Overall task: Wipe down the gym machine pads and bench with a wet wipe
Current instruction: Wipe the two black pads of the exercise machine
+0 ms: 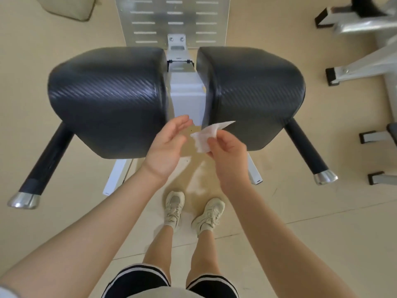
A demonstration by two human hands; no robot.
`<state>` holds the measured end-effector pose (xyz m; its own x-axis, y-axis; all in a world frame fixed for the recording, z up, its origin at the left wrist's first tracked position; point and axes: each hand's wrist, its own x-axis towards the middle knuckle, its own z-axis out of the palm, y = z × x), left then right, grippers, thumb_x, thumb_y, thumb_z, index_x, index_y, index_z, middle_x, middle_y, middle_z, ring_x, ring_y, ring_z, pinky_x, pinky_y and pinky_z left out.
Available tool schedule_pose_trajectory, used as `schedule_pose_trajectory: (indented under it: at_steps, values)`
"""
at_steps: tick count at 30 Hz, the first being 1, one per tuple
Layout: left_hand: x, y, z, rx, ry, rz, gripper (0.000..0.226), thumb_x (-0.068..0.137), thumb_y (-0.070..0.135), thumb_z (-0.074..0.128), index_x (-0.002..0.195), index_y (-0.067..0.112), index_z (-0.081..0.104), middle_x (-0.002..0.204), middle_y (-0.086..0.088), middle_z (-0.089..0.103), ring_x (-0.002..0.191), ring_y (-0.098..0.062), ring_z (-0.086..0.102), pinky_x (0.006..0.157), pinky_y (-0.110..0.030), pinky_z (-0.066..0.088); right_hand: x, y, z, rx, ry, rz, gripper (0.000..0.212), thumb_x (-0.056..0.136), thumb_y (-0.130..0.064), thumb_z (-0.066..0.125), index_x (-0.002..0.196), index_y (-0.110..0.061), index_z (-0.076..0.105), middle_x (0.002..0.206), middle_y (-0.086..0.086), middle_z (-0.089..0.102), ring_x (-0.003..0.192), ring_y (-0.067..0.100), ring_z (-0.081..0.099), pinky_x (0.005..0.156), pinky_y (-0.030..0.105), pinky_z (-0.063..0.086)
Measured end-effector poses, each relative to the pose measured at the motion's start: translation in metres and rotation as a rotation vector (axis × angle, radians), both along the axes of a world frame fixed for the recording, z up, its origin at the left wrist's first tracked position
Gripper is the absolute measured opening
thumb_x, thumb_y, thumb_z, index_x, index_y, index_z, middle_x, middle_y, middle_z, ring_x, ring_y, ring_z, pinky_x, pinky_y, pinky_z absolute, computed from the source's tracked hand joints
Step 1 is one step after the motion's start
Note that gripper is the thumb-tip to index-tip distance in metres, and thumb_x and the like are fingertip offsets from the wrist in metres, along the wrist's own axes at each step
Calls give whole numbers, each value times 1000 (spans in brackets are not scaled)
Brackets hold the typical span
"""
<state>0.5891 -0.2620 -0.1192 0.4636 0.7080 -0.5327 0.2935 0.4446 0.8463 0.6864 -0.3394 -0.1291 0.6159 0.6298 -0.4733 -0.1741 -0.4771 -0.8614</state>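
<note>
Pinching one crumpled wet wipe [204, 136] at its corner, the right hand [227, 155] is holding it in the air just before the gap between two black pads [107, 100], touching neither, while the left hand [165, 147] is hanging empty, fingers spread. Held so lightly, the wipe is risking slipping to the floor [64, 211]; staying bunched, it is likely missing pad surface. Two handles [49, 160] are flanking the pads.

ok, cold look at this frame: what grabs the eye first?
Two big black pads dominate, left pad and right pad, split by the white frame. In front of the gap, the right hand pinches a crumpled white wipe, touching neither pad; the left hand is open beside it.
</note>
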Motion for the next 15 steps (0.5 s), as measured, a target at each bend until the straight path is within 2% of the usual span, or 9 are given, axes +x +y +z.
schedule_pose_trajectory:
  at_steps: [2, 4, 6, 8, 10, 11, 12, 15]
  values:
    - [-4, 2, 14, -2, -60, -7, 39, 94, -5, 37, 130, 6, 45, 127, -3, 53, 105, 3, 51, 85, -1, 39, 8, 9, 29, 24, -317, 124, 27, 89, -5, 53, 72, -25, 62, 54, -16, 45, 54, -2, 42, 58, 10, 35]
    - [-7, 3, 25, -15, -95, 2, 37, 94, -5, 37, 128, 5, 46, 121, 0, 54, 98, 8, 51, 76, 3, 39, 14, 25, 54, 105, -744, 251, 18, 86, 0, 50, 82, -8, 66, 61, -16, 52, 60, -3, 50, 57, 7, 34]
    - [-12, 3, 31, -27, -109, 5, 33, 94, -3, 39, 123, 10, 51, 117, 5, 56, 97, 10, 52, 73, 3, 40, 18, 42, 59, 161, -1262, 372, 22, 77, 1, 45, 80, -3, 67, 73, 1, 65, 74, 10, 58, 61, 21, 46]
    - [-18, 3, 33, -17, -92, -4, 33, 94, -2, 39, 119, 15, 53, 114, 11, 58, 100, 11, 52, 75, 2, 40, 24, 56, 49, 144, -1578, 553, 17, 72, 0, 56, 81, -4, 69, 82, 7, 69, 87, 24, 65, 75, 32, 52]
    - [-23, 1, 31, 11, -57, -14, 35, 93, 0, 39, 119, 20, 54, 115, 14, 60, 104, 11, 53, 81, -1, 41, 27, 58, 26, -156, -1687, 899, 18, 70, -11, 71, 88, -8, 69, 90, 6, 70, 107, 24, 61, 96, 35, 45]
    - [-25, -1, 29, 20, -40, -12, 35, 93, 1, 40, 118, 21, 55, 115, 13, 60, 107, 8, 54, 86, -5, 42, 25, 52, 15, -293, -1695, 1037, 22, 72, -20, 71, 92, -11, 69, 94, 4, 70, 114, 23, 57, 104, 35, 38]
    - [-26, -2, 25, 34, -23, -7, 34, 93, 2, 41, 117, 21, 56, 115, 12, 61, 109, 4, 55, 92, -11, 42, 22, 45, 4, -375, -1714, 1114, 22, 71, -26, 71, 90, -14, 71, 92, 2, 71, 114, 21, 57, 107, 35, 33]
    - [-31, -9, 15, 57, 19, 7, 30, 91, 3, 45, 112, 17, 60, 111, 8, 64, 107, -4, 58, 99, -25, 43, 7, 26, -17, -419, -1677, 1231, 17, 56, -21, 77, 70, -14, 73, 73, 2, 73, 94, 21, 67, 102, 34, 40]
